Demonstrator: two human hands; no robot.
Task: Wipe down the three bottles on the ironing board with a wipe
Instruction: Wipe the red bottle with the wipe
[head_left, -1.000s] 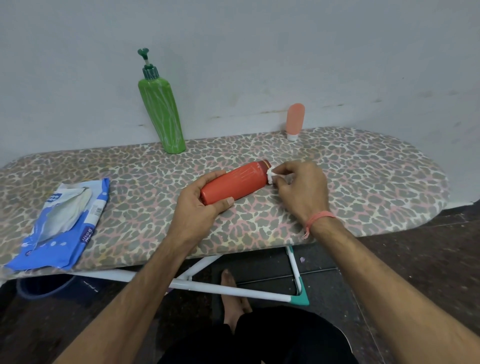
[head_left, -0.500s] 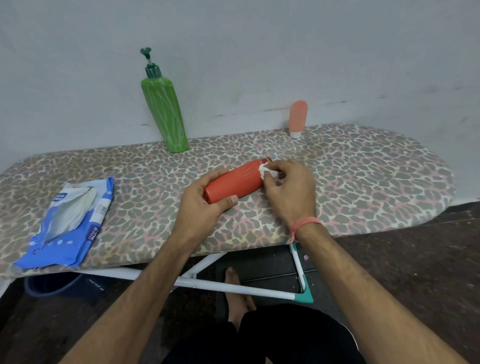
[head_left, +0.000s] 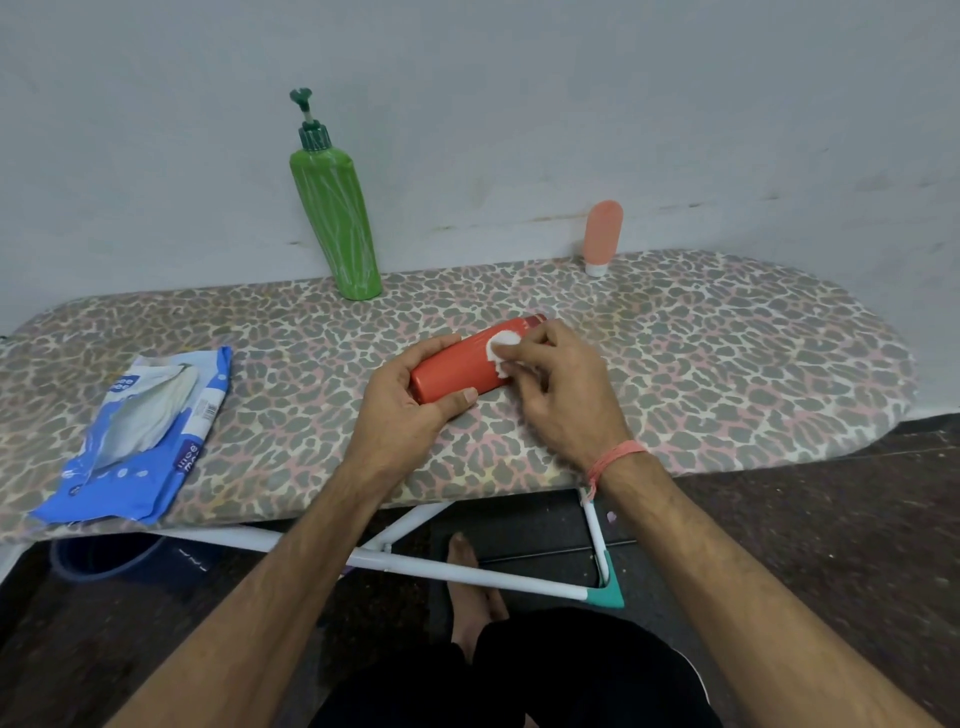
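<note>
Slid wipe (head_left: 503, 347) from cap onto red bottle (head_left: 457, 370). Left hand (head_left: 410, 400) gripped base, right hand (head_left: 558, 387) pinched wipe. Looked light, stiff, slippery.

Wipes packet (head_left: 137, 436): blue and white, flap open, lying flat at the near left.
Blue basin (head_left: 104, 558): on the dark floor (head_left: 810, 519), near left.
Wall (head_left: 519, 104): pale grey, far side.

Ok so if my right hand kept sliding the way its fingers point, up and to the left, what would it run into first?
Your right hand is already pressing the wipe on the red bottle. Past the bottle, the green pump bottle probably comes next, though depth is unclear.
</note>
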